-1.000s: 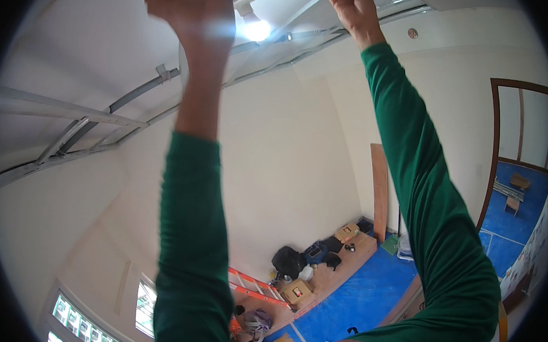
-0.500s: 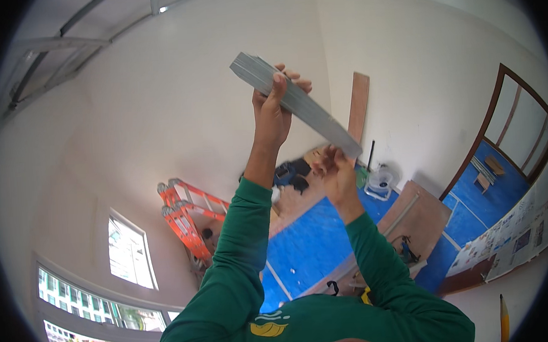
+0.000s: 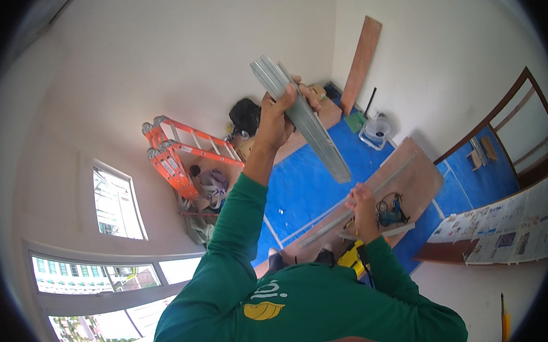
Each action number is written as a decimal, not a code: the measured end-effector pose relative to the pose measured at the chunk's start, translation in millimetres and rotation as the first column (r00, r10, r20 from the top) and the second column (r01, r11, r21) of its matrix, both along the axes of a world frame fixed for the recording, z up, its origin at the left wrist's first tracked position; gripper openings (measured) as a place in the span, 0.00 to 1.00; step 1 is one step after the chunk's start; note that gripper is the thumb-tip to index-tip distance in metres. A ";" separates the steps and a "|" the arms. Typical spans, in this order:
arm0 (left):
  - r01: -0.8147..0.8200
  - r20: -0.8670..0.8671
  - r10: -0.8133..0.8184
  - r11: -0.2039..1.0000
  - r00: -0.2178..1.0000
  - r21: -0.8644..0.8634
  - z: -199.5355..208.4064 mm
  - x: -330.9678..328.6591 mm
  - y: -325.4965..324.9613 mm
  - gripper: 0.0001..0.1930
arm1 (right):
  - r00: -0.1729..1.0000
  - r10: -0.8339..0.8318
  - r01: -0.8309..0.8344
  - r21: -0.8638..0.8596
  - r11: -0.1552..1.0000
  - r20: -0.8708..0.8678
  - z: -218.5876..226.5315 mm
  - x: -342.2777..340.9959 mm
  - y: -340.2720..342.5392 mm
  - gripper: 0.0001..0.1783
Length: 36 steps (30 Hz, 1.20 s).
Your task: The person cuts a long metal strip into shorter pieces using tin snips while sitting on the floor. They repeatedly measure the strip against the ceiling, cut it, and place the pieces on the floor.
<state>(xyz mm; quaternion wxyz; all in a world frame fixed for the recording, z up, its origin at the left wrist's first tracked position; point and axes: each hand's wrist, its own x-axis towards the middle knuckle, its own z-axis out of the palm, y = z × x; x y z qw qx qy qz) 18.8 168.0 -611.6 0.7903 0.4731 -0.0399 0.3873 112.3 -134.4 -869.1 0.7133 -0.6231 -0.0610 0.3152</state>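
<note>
My left hand (image 3: 278,118) is wrapped round a grey metal channel (image 3: 315,135), holding it up at a slant in front of me. Its grooved upper end rises past the thumb, and the smooth lower end points down toward the right. More than one length may be nested together; I cannot tell. Below that lower end and apart from it is my right hand (image 3: 362,205), its fingers curled together. Whatever those fingers may hold is too small to make out. Beneath the right hand lies a wooden board (image 3: 418,174) with a corded power tool (image 3: 391,211) on it.
An orange folding ladder (image 3: 177,154) stands at the left by a purple bag (image 3: 214,185). A wooden plank (image 3: 362,64) leans on the far wall near a white fan (image 3: 378,130). Blue sheeting (image 3: 297,201) covers the floor. A yellow case (image 3: 352,258) sits close to me.
My right hand has come away from the channel's lower end and dropped toward me. The left hand still grips the channel, now tilted more steeply. My view has tipped downward, showing more floor.
</note>
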 end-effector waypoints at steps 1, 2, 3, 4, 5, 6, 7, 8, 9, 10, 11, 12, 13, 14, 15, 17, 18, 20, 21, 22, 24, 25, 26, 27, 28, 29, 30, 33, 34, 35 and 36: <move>-0.002 -0.022 0.002 1.000 1.000 -0.006 -7.5 -1.9 0.7 0.27 | 0.998 -0.021 0.020 0.013 1.000 0.065 9.3 4.7 -1.1 0.17; -0.025 -0.080 0.025 1.000 0.996 0.006 -15.8 -6.1 3.7 0.27 | 0.994 -0.045 0.050 -0.049 0.998 0.097 20.9 7.8 0.1 0.18; -0.038 -0.142 0.041 0.999 0.989 0.020 -25.2 -10.1 7.7 0.28 | 0.985 0.021 -0.025 0.023 0.999 0.170 33.2 8.4 1.2 0.21; -0.055 -0.217 0.058 0.998 0.974 0.019 -36.7 -12.0 10.8 0.28 | 0.980 0.038 -0.032 -0.035 0.999 0.196 46.4 8.5 2.9 0.23; -0.149 -0.249 0.155 0.988 0.956 0.045 -52.2 -13.5 10.6 0.27 | 0.939 0.144 -0.176 0.077 0.981 0.312 55.8 3.9 9.6 0.28; -0.192 -0.323 0.184 0.981 0.929 0.005 -70.6 -17.3 9.9 0.25 | 0.902 0.214 -0.259 0.073 0.963 0.376 60.8 -8.5 18.4 0.32; -0.127 -0.361 0.111 0.992 0.926 -0.019 -91.9 -22.6 9.1 0.25 | 0.836 0.427 -0.411 -0.121 0.903 0.344 64.3 -20.6 18.1 0.40; -0.128 -0.378 0.069 0.983 0.923 -0.133 -115.6 -28.1 4.0 0.20 | 0.726 0.520 -0.495 -0.184 0.849 0.449 62.6 -39.5 19.3 0.41; -0.138 -0.406 0.048 0.971 0.912 -0.195 -143.9 -35.1 -3.8 0.23 | 0.641 0.577 -0.527 -0.256 0.810 0.506 52.9 -64.8 28.8 0.40; -0.193 -0.488 0.055 0.952 0.871 -0.236 -173.3 -42.4 -12.3 0.26 | 0.559 0.642 -0.601 -0.276 0.750 0.525 39.2 -83.8 44.1 0.37; -0.147 -0.480 0.025 0.965 0.877 -0.218 -203.6 -50.4 -19.2 0.25 | 0.637 0.740 -0.665 -0.331 0.670 0.217 24.4 -103.1 46.3 0.29; -0.263 -0.626 0.161 0.962 0.763 -0.073 -237.3 -56.6 -26.5 0.25 | 0.690 0.719 -0.664 -0.320 0.676 0.086 4.0 -121.6 57.2 0.20; -0.326 -0.678 0.316 0.938 0.664 0.118 -270.7 -64.5 -32.4 0.25 | 0.705 0.691 -0.600 -0.386 0.701 0.160 -14.7 -142.6 60.1 0.17; -0.363 -0.782 0.283 0.928 0.555 0.078 -305.6 -74.6 -36.4 0.24 | 0.588 0.772 -0.595 -0.517 0.616 0.243 -38.8 -155.5 62.2 0.18; -0.387 -0.847 0.248 0.920 0.470 0.054 -336.7 -86.4 -36.8 0.24 | 0.440 0.881 -0.607 -0.665 0.435 0.175 -60.8 -164.1 62.3 0.19; -0.419 -0.919 0.181 0.908 0.350 0.019 -400.9 -117.1 -35.8 0.24 | 0.533 0.836 -0.732 -0.426 0.532 0.129 -119.6 -172.6 45.7 0.19; -0.421 -0.937 0.150 0.907 0.316 0.003 -428.6 -132.3 -30.4 0.23 | 0.565 0.823 -0.776 -0.299 0.556 0.062 -151.2 -175.3 35.2 0.19; -0.426 -0.951 0.111 0.905 0.290 -0.024 -476.6 -166.6 -19.2 0.21 | 0.657 0.752 -0.708 -0.296 0.641 0.058 -233.7 -165.8 6.3 0.20; -0.463 -0.959 0.094 0.885 0.268 -0.043 -497.4 -181.9 -13.8 0.20 | 0.720 0.685 -0.652 -0.230 0.722 0.108 -282.1 -155.7 -10.5 0.21; -0.411 -0.957 0.115 0.912 0.265 -0.004 -513.4 -197.8 -9.0 0.19 | 0.759 0.647 -0.606 -0.445 0.660 -0.073 -331.0 -147.4 -28.6 0.22; -0.311 -0.977 0.127 0.948 0.174 0.068 -541.4 -223.7 -2.0 0.23 | 0.531 0.845 -0.499 -0.783 0.372 0.063 -431.5 -118.4 -65.6 0.25; -0.247 -0.980 0.133 0.964 0.150 0.094 -552.2 -235.1 0.2 0.24 | 0.890 0.396 -0.409 -0.779 0.474 -0.226 -472.5 -111.9 -83.9 0.25; -0.216 -0.986 0.140 0.969 0.091 0.118 -562.5 -246.3 0.4 0.24 | 0.936 0.314 -0.283 -0.867 0.410 -0.158 -507.9 -103.6 -100.7 0.28; -0.127 -0.984 0.152 0.982 0.095 0.140 -572.4 -256.3 -1.0 0.24 | 0.949 0.286 -0.251 -0.861 0.442 -0.130 -534.1 -100.1 -117.0 0.29; -0.107 -0.992 0.101 0.990 0.073 0.093 -582.3 -265.7 -4.3 0.23 | 0.962 0.239 -0.230 -0.872 0.433 -0.135 -552.5 -94.7 -133.1 0.31; -0.087 -0.997 0.044 0.995 -0.066 0.050 -590.6 -273.9 -6.4 0.22 | 0.971 0.187 -0.216 -0.888 0.405 -0.151 -564.5 -88.6 -145.7 0.33; -0.063 -0.996 0.002 0.998 -0.086 0.008 -600.9 -279.6 -10.9 0.22 | 0.974 0.196 -0.191 -0.874 0.446 -0.113 -572.6 -79.8 -153.6 0.35; -0.012 -0.991 -0.022 1.000 -0.129 -0.021 -626.5 -289.1 -34.9 0.25 | 0.981 0.194 -0.118 -0.841 0.528 -0.016 -593.1 -38.1 -153.9 0.47; -0.002 -0.989 -0.016 1.000 -0.145 -0.016 -633.0 -288.8 -44.5 0.28 | 0.979 0.195 -0.074 -0.807 0.585 0.052 -603.6 -20.8 -148.7 0.53; 0.044 -0.990 -0.023 0.999 -0.140 -0.029 -638.7 -286.7 -52.3 0.26 | 0.971 0.196 0.000 -0.823 0.567 0.135 -620.8 1.0 -139.0 0.59; 0.091 -0.990 -0.032 0.995 -0.141 -0.045 -642.5 -283.9 -59.1 0.25 | 0.945 0.216 0.079 -0.813 0.578 0.245 -641.1 24.2 -129.8 0.66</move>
